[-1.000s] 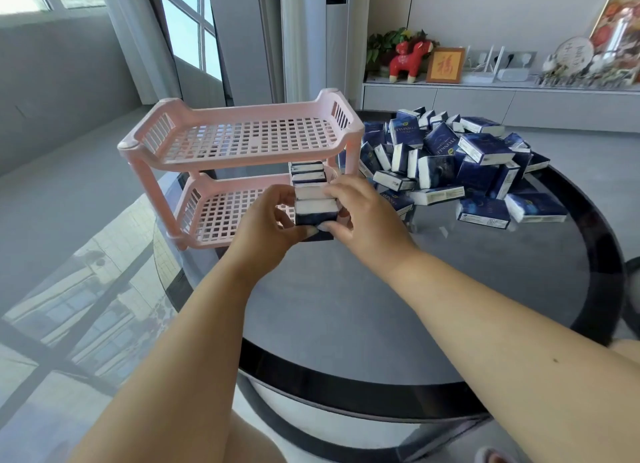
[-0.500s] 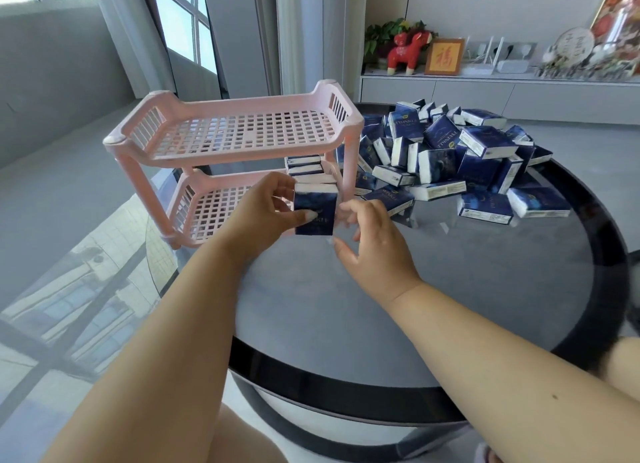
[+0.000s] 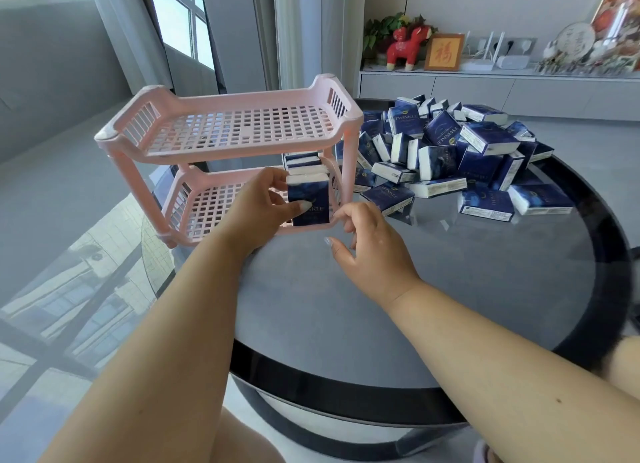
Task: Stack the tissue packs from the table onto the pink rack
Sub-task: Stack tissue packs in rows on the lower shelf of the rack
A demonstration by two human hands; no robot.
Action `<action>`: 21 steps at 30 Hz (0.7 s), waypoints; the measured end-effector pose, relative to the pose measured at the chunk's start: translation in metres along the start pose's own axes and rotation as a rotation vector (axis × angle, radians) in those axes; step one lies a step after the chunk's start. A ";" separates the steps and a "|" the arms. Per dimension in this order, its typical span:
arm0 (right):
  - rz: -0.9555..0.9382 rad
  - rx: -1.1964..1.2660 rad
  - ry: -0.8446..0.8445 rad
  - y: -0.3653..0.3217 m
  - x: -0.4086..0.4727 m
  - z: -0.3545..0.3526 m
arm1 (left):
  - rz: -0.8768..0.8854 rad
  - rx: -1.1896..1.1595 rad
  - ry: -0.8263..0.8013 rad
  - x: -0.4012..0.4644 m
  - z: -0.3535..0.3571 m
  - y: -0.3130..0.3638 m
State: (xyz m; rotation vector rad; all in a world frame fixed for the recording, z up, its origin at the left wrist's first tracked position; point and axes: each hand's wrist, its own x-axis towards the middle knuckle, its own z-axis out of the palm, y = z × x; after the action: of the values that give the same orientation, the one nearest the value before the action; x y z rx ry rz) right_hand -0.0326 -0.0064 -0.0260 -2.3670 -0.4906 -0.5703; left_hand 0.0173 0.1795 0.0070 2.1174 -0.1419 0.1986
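Your left hand [image 3: 258,208] pinches a light, squashy tissue pack [image 3: 308,199] by its sides on the rack [image 3: 221,130]; your right hand [image 3: 372,244] hangs open, empty.

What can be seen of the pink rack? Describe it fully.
The pink rack looks like plastic: two slotted tiers on corner posts, raised barred ends. It stands upright on the round table, left of the loose pile. Its top tier is bare. Tissue packs stand in a row at the lower tier's right end, the nearest pack held by the left hand.
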 end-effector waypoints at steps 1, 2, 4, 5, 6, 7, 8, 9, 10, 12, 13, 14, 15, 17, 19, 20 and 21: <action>0.001 0.002 -0.003 0.000 0.000 0.000 | 0.006 0.025 0.010 0.000 0.000 0.000; 0.003 0.003 -0.005 -0.001 0.000 -0.001 | 0.008 0.046 0.018 0.001 0.000 0.000; 0.006 0.002 -0.009 -0.002 0.001 -0.001 | 0.012 0.082 0.032 0.002 0.001 -0.001; 0.007 -0.001 -0.011 -0.002 0.001 -0.001 | 0.016 0.104 0.040 0.002 0.002 -0.001; 0.007 -0.003 -0.013 -0.002 0.001 -0.001 | 0.023 0.123 0.047 0.003 0.003 0.000; 0.007 -0.005 -0.013 -0.003 0.001 -0.001 | 0.027 0.136 0.053 0.003 0.004 0.000; 0.007 -0.006 -0.013 -0.003 0.001 -0.002 | 0.031 0.148 0.057 0.004 0.004 -0.001; 0.007 -0.008 -0.015 -0.003 0.001 -0.002 | 0.035 0.168 0.059 0.004 0.005 -0.001; 0.007 -0.009 -0.018 -0.003 0.000 -0.002 | 0.045 0.198 0.061 0.005 0.005 -0.002; 0.004 -0.011 -0.021 -0.003 0.000 -0.003 | 0.064 0.241 0.060 0.005 0.008 -0.003; 0.004 -0.011 -0.022 -0.003 0.000 -0.003 | 0.063 0.235 0.062 0.004 0.010 -0.003; 0.004 -0.011 -0.025 -0.004 0.000 -0.003 | 0.052 0.212 0.070 0.001 0.011 -0.002; 0.005 -0.010 -0.026 -0.004 0.000 -0.003 | 0.037 0.181 0.081 -0.001 0.012 -0.001; 0.015 -0.008 -0.031 -0.004 0.000 -0.003 | 0.050 0.162 0.117 -0.007 0.014 0.000; 0.024 -0.009 -0.038 -0.005 0.000 -0.003 | 0.092 0.193 0.139 -0.013 0.015 0.001; 0.025 -0.009 -0.039 -0.005 0.000 -0.004 | 0.105 0.218 0.146 -0.015 0.015 0.001; 0.025 -0.010 -0.039 -0.005 0.000 -0.004 | 0.112 0.241 0.153 -0.017 0.016 0.001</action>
State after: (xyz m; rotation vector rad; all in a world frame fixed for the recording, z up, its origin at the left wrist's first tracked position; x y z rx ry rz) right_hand -0.0362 -0.0056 -0.0205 -2.3942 -0.4761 -0.5166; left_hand 0.0023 0.1656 -0.0043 2.3247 -0.1520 0.4627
